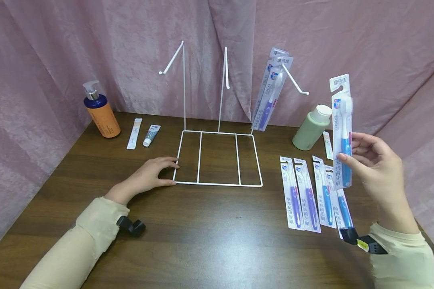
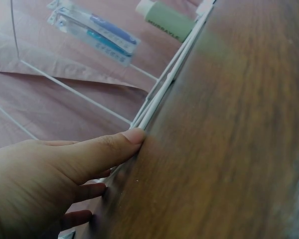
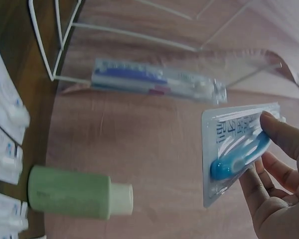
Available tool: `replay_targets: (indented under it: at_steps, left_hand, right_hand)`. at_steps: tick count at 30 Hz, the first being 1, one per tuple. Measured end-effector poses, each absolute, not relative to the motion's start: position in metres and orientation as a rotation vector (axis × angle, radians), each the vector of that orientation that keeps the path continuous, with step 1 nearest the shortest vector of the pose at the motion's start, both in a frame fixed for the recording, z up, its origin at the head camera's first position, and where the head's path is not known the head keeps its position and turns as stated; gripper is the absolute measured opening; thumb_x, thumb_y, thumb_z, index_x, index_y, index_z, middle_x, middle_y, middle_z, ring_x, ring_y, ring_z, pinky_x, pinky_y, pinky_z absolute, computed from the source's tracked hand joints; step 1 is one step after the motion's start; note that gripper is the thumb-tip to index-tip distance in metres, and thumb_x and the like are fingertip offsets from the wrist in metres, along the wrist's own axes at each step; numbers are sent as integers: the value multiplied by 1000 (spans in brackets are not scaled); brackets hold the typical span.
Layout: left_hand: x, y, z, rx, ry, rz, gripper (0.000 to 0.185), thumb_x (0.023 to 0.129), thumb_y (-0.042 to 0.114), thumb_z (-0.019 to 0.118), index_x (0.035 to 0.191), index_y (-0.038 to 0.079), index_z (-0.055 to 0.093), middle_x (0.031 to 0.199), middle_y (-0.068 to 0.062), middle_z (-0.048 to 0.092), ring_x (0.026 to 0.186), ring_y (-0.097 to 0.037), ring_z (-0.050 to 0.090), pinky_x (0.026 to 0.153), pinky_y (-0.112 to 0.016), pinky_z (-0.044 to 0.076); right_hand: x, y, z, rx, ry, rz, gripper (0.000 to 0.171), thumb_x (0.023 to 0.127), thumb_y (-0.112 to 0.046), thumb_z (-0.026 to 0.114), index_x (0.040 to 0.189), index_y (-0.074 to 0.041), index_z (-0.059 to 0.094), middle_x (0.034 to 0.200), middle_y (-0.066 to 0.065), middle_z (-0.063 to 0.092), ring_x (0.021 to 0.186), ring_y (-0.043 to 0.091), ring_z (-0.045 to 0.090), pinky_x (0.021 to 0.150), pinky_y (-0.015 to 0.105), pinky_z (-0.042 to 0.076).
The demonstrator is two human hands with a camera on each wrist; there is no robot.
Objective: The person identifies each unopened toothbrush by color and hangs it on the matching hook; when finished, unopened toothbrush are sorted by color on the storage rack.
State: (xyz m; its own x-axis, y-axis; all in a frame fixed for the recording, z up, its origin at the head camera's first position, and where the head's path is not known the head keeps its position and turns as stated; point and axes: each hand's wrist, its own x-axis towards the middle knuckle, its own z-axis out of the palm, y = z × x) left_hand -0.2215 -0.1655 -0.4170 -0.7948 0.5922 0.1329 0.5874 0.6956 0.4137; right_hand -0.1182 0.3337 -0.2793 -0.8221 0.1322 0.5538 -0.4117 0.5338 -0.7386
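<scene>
Print on the blue toothbrush pack is too small to read in the head view, and in the right wrist view its upper part is cut off by the frame edge and covered by the right hand's fingers. Left wrist view: wooden table blurred, left hand cut off at the left and bottom edges. Small tubes near the pump bottle: labels unreadable.

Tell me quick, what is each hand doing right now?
Left hand: open, holding nothing, fingers resting flat against the white wire rack.
Right hand: pinching a packaged blue toothbrush, held upright above the table.
</scene>
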Motion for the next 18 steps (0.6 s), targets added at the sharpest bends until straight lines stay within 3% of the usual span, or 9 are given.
replay_targets:
  at_steps: [11,18]
  left_hand:
    - [-221,-165,-418,1007,2886,716,49,80,30,77,121,7,63,141,-16,52,131,-37,48,107,-54,38]
    - [-220,-165,-417,1012,2890,713,49,80,30,78,121,7,64,141,-16,52,131,-37,48,107,-54,39]
  right_hand:
    - [-117,300,-284,251,-2202,1183,58,72,17,72,125,-2,58,100,-11,61,88,1,60,78,8,52]
    - [-118,287,-288,323,-2186,1084,59,71,15,75,126,3,57,103,-16,57,90,-4,60,79,5,50]
